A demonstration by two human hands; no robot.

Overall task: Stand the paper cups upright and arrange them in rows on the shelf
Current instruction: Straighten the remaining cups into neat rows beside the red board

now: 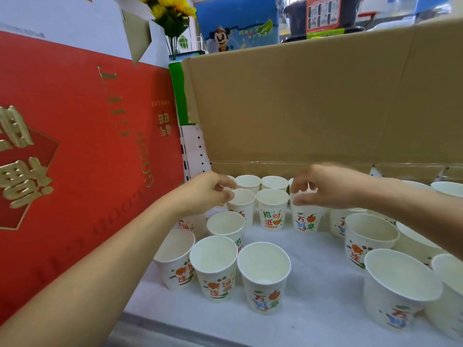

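As if to square the rows, the left hand [205,190] pinched one paper cup [241,207] at its rim between its fingers, the right hand [330,187] a neighbouring cup [306,219].

Red gift box [75,136] left; brown cardboard box [313,96] behind; sunflowers [170,8] above.

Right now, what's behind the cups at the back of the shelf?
A big brown cardboard box stands behind the back cups. The left grip and right grip hide part of that row.
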